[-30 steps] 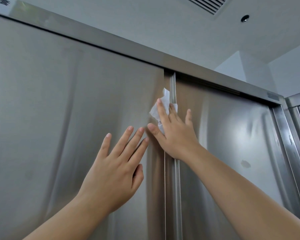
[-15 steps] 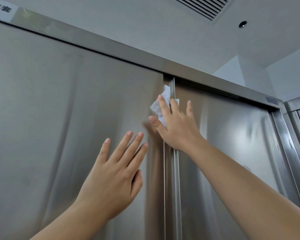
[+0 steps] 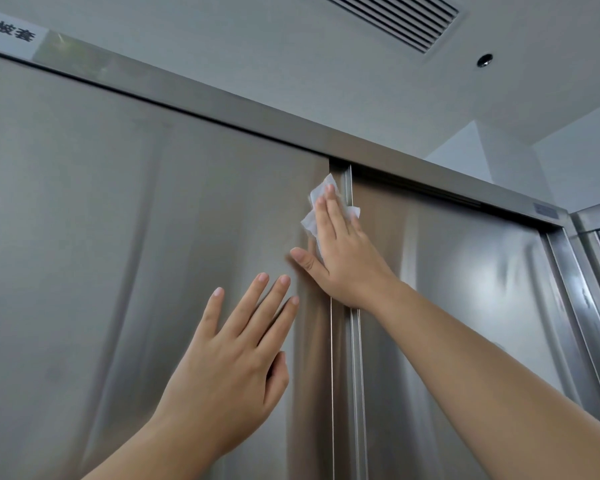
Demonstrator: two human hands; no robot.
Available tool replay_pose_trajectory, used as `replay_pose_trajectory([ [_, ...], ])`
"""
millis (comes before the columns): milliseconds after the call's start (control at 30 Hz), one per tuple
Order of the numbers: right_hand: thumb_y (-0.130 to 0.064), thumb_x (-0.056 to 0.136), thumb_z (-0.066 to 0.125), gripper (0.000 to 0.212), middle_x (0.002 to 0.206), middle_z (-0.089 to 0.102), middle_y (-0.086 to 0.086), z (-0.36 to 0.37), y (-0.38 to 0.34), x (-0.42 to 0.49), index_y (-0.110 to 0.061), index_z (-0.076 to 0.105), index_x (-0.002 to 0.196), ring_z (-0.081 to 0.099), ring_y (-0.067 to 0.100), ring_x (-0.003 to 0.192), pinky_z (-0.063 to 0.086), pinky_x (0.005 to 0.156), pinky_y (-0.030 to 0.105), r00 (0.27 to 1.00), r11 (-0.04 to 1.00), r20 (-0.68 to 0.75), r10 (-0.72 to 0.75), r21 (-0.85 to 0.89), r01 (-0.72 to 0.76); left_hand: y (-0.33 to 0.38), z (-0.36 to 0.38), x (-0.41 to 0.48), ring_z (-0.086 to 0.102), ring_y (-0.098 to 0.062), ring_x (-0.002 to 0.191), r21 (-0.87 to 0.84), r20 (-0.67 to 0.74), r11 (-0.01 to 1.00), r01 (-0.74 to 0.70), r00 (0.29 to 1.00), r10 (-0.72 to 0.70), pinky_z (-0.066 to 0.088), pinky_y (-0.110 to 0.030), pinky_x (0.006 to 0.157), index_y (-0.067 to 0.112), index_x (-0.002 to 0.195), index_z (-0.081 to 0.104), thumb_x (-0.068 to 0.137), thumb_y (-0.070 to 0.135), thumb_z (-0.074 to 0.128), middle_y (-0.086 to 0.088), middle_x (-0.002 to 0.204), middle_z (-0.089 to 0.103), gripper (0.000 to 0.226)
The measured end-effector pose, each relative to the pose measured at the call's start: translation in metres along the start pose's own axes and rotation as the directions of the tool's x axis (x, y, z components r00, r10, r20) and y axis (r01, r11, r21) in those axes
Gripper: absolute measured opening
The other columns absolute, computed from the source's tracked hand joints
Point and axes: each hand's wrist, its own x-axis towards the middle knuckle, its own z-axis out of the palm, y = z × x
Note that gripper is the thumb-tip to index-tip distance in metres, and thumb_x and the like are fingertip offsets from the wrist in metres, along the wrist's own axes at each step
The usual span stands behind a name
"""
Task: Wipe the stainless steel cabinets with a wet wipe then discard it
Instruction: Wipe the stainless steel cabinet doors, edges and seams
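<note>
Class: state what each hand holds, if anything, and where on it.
Right hand presses the wet wipe against the cabinet door seam, straight fingers over its middle; left hand holds nothing.

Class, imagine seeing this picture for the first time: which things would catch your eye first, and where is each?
The white wet wipe stands out, pressed by the flat right hand high on the seam between the steel cabinet doors. Lower left, the left hand is raised, fingers spread, before the left door. A slatted vent sits in the ceiling above.
</note>
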Motion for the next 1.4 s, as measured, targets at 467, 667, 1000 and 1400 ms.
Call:
replay_pose_trajectory([
  [467, -0.061, 0.089, 0.017, 0.085, 0.156, -0.012, 0.007, -0.003, 0.011, 0.023, -0.005, -0.016, 0.145, -0.012, 0.017, 0.143, -0.003, 0.116, 0.038, 0.994, 0.994, 0.042, 0.105, 0.037, -0.107, -0.001, 0.005, 0.001, 0.040, -0.030, 0.130, -0.011, -0.074, 1.000, -0.018, 0.997, 0.017, 0.029, -0.052, 0.099, 0.010, 0.129, 0.057, 0.081, 0.029, 0.037, -0.010, 0.142, 0.043, 0.055],
  [667, -0.067, 0.079, 0.005, 0.092, 0.156, -0.013, 0.005, 0.004, 0.012, 0.015, -0.006, -0.018, 0.144, -0.012, 0.014, 0.142, -0.005, 0.115, 0.035, 0.997, 0.996, 0.024, 0.076, 0.035, -0.077, -0.001, 0.006, 0.001, 0.041, -0.030, 0.129, 0.000, -0.076, 1.000, -0.020, 0.997, 0.020, 0.029, -0.052, 0.098, 0.011, 0.126, 0.060, 0.080, 0.030, 0.038, -0.009, 0.139, 0.047, 0.054],
  [1000, -0.064, 0.088, 0.019, 0.087, 0.157, -0.005, 0.007, -0.008, 0.021, 0.057, -0.009, -0.015, 0.146, -0.005, 0.017, 0.144, -0.004, 0.116, 0.037, 0.992, 0.992, 0.001, 0.127, 0.018, -0.127, 0.000, 0.006, 0.002, 0.046, -0.030, 0.125, -0.001, -0.088, 1.000, -0.017, 0.996, 0.016, 0.042, -0.057, 0.092, 0.012, 0.122, 0.063, 0.077, 0.029, 0.040, -0.009, 0.137, 0.050, 0.054],
  [1400, -0.074, 0.073, 0.005, 0.098, 0.156, -0.012, 0.008, -0.001, 0.014, 0.027, -0.010, -0.017, 0.145, -0.013, 0.017, 0.143, -0.006, 0.116, 0.036, 0.995, 0.995, 0.038, 0.087, 0.050, -0.089, 0.000, 0.003, 0.000, 0.042, -0.030, 0.128, 0.013, -0.074, 1.000, -0.014, 0.997, 0.015, 0.032, -0.053, 0.098, 0.010, 0.127, 0.058, 0.080, 0.029, 0.037, -0.010, 0.140, 0.046, 0.055],
])
